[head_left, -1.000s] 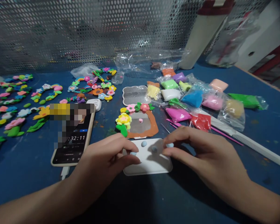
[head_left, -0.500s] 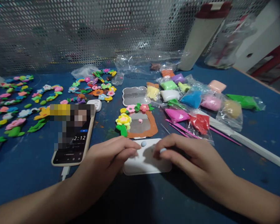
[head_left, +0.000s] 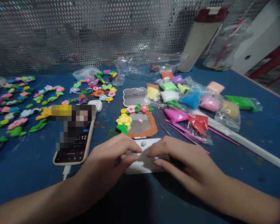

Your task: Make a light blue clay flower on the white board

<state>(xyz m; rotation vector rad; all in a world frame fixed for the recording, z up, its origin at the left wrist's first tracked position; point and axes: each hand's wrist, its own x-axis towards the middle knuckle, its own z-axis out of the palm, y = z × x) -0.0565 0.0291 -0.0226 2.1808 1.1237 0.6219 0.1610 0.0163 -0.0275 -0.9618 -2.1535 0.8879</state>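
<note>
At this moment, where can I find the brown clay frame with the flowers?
In the head view, the brown clay frame lies near the centre, just beyond the white rectangular panel and to the left of the magenta packet.

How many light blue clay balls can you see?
2 clearly: one ball near the far edge of the white board, another ball at the thumb of the right hand. The left hand may hide more.
</note>
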